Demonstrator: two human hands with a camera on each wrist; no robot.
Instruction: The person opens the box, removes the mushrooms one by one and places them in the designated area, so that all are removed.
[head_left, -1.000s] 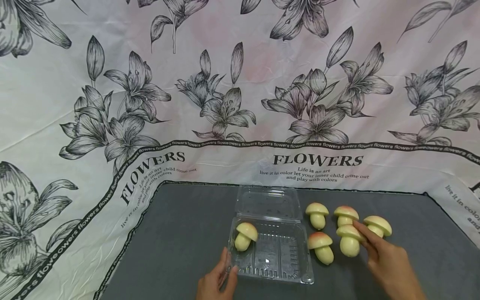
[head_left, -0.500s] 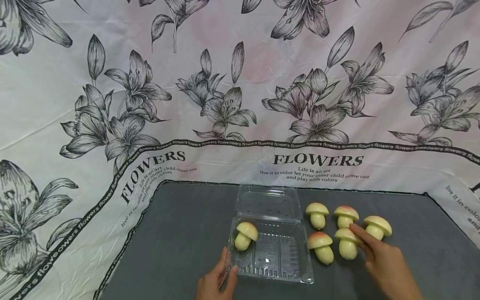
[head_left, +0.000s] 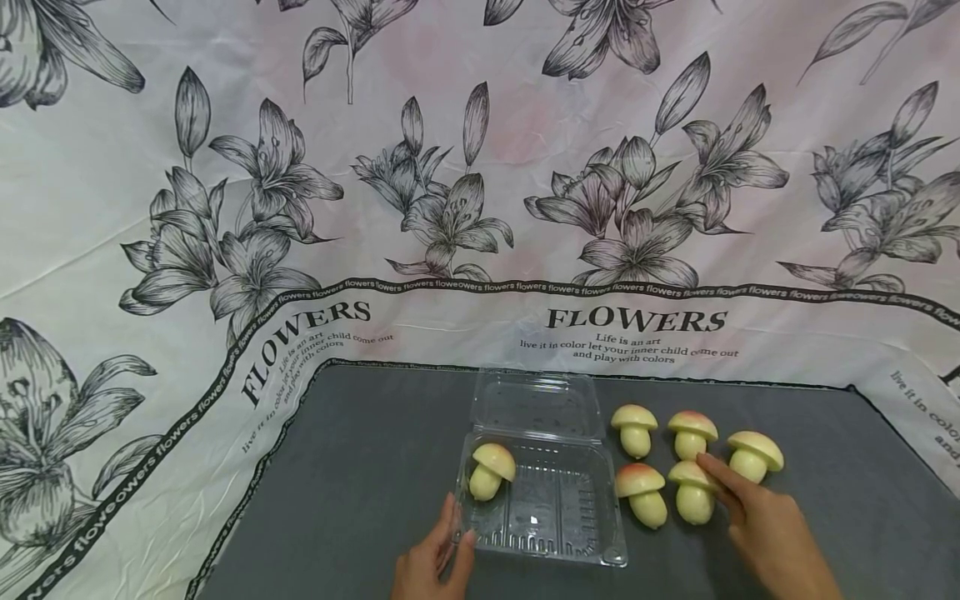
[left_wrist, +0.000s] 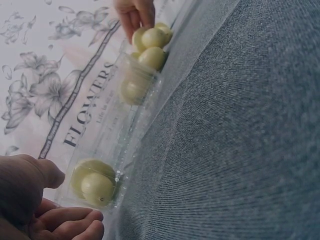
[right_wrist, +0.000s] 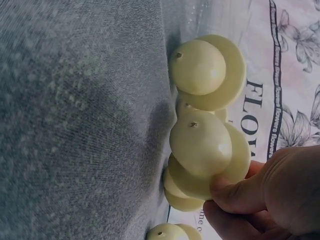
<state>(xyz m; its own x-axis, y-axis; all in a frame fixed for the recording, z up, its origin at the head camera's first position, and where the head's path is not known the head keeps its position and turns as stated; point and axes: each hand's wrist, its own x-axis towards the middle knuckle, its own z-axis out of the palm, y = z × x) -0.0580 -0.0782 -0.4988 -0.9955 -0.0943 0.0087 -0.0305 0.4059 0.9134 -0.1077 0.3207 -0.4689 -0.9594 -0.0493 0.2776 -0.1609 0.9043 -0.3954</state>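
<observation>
My right hand (head_left: 772, 517) pinches the cap of a toy mushroom (head_left: 695, 500) between thumb and fingers, as the right wrist view shows from below on the held mushroom (right_wrist: 202, 145). My left hand (head_left: 438, 550) holds the left front corner of a clear plastic clamshell container (head_left: 555, 550), whose lid (head_left: 536, 404) lies open at the back. In the left wrist view, the thumb and curled fingers of the left hand (left_wrist: 45, 205) are around that corner. One mushroom (head_left: 491, 473) lies tilted in the container's left part.
Near the held one are more pale mushrooms with reddish tinges: one at the back (head_left: 634, 431), one beside the container (head_left: 642, 496), one behind (head_left: 692, 433) and one at right (head_left: 753, 454). A flower-printed cloth (head_left: 442, 325) rises behind the grey surface (head_left: 360, 475).
My right hand has shifted slightly left and toward the front with the pinched mushroom, away from the one behind it. The left hand and container have stayed in place.
</observation>
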